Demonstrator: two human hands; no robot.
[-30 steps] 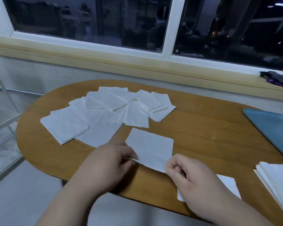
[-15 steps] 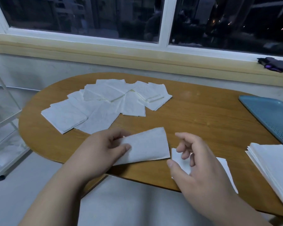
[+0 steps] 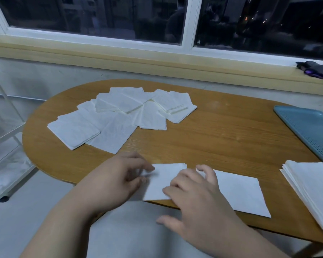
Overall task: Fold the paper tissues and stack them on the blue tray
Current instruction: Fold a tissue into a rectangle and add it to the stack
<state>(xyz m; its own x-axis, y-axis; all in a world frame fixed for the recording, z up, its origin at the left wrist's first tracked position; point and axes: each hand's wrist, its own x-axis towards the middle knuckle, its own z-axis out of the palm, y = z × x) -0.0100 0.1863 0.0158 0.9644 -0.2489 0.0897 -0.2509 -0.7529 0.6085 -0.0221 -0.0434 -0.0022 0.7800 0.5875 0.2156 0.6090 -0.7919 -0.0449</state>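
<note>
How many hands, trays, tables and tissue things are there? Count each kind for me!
Hands: 2, left hand and right hand
Blue tray: 1
Table: 1
Single tissues: 2, folded tissue and flat tissue
Tissue piles: 2, fanned pile and neat stack
Total: 8

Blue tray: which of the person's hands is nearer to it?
Right. The right hand presses on the folded tissue, left of the blue tray and closer to the camera. The left hand pinches that tissue's left end, even farther from the tray.
</note>
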